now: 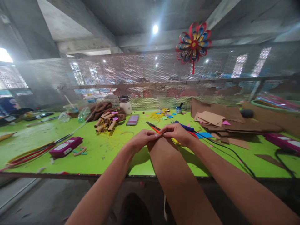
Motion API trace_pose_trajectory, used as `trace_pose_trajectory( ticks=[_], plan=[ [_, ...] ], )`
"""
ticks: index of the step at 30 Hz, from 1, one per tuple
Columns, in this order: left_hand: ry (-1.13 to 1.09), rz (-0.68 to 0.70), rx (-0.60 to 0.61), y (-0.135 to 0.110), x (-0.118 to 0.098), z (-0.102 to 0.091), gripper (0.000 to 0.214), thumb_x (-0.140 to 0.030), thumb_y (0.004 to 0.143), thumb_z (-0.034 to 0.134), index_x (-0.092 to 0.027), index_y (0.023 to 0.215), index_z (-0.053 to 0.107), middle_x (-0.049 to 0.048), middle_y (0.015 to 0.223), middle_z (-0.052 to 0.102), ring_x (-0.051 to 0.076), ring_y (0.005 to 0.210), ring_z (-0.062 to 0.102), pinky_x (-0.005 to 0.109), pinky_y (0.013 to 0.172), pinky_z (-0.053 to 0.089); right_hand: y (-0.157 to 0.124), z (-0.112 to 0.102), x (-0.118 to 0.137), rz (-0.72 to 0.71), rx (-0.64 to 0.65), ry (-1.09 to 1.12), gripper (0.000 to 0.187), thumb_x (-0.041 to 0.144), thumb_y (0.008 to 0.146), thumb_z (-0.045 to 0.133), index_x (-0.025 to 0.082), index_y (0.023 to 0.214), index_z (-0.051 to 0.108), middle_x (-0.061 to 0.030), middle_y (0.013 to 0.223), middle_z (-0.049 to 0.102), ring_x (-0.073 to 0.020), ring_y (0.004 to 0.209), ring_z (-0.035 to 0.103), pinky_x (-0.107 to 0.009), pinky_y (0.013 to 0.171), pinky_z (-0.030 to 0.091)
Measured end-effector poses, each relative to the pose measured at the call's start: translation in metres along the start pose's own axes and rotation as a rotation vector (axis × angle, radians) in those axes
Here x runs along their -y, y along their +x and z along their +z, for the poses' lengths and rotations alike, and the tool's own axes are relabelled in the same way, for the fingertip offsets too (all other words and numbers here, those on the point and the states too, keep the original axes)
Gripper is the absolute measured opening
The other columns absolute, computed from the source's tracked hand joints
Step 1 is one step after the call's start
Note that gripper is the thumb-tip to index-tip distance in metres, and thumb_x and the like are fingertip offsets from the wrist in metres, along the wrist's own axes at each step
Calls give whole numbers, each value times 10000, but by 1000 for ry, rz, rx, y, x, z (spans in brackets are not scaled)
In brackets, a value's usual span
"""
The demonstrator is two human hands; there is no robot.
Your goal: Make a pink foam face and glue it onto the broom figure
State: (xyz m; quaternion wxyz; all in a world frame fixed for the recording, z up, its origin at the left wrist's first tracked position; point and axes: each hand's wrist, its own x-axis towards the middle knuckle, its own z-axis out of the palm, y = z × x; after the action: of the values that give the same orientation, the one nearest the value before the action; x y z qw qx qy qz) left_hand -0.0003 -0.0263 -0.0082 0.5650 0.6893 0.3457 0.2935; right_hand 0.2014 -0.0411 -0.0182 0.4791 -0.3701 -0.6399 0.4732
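Note:
A long strip of brown cardboard [177, 175] runs from the bottom of the head view up over the table's front edge. Both hands pinch its far end, thumbs close together. My left hand [142, 139] is closed on the left corner of that end, and my right hand [178, 133] is closed on the right corner. Just beyond the fingers lie scissors [153, 127] with orange-red handles, partly hidden by my right hand. Behind that hand a tool with a dark blue handle [186, 127] rests on the table, its tip hard to make out.
The green table [112, 162] holds brown paper rolls [109, 120] with yellow strands, a phone [132, 120], a white jar [125, 105] and a small blue pot [178, 109]. Stacked brown sheets [225, 122] lie right. Purple power strips [66, 147] sit at both sides; a cable [227, 149] crosses the right.

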Motion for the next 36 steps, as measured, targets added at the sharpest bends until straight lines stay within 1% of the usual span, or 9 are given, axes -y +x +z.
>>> trace_pose_trajectory(
  ticks=[4,7,12,17,21,24,27,29,36],
  plan=[
    [-1,-8,-9,-2,-1,0,307,-452,688,774,-149,694,728,19,640,655,118,578,504,231,571,335,1,-3,-3,-48,-25,-97,123,231,616,744,165,718,764,-7,621,677,-122,588,564,-267,613,431],
    [-11,-19,-18,-5,-3,0,318,-461,696,769,-148,694,712,4,604,624,101,533,467,227,537,307,2,-5,-3,-30,-5,-64,148,278,629,758,165,724,767,-7,595,668,-112,537,544,-260,559,429],
    [8,-15,-32,-7,-3,0,322,-460,719,745,-145,685,684,-14,560,559,89,501,415,230,510,260,2,-9,-1,6,60,37,187,291,630,776,183,782,778,-33,717,735,-133,617,626,-278,620,491],
    [103,-5,-34,-9,-4,-1,372,-500,738,702,-138,679,647,-28,557,513,89,510,390,237,524,252,-1,-17,6,107,153,67,266,283,650,759,172,890,780,-40,761,739,-145,667,647,-288,646,506],
    [170,5,-35,-10,-5,-1,402,-529,750,667,-134,697,614,-33,584,495,95,547,390,235,549,265,-4,-20,14,88,128,125,271,244,658,735,157,912,771,-59,835,726,-137,712,614,-269,652,493],
    [220,48,-35,-9,-7,0,408,-538,757,635,-135,706,597,-31,598,484,102,569,392,237,568,274,-6,-14,17,86,112,40,272,339,729,721,154,926,749,-76,900,708,-156,782,603,-262,644,465],
    [294,90,-23,-9,-8,3,415,-548,774,586,-139,702,577,-30,604,459,106,583,384,240,568,270,-6,-6,15,50,109,-155,311,432,741,733,137,837,719,-59,798,679,-149,738,574,-255,622,409],
    [347,114,-24,-9,-9,4,417,-548,786,558,-143,690,557,-34,605,432,106,586,372,241,561,262,-5,-3,12,21,98,-214,340,463,727,738,130,779,696,-40,733,651,-138,692,548,-255,609,378],
    [500,189,-54,-8,-9,4,411,-520,841,492,-150,665,515,-41,610,386,100,590,348,240,546,240,-4,-3,11,16,67,-121,328,424,667,781,119,742,687,-13,677,626,-113,639,518,-250,613,361]
  ],
)
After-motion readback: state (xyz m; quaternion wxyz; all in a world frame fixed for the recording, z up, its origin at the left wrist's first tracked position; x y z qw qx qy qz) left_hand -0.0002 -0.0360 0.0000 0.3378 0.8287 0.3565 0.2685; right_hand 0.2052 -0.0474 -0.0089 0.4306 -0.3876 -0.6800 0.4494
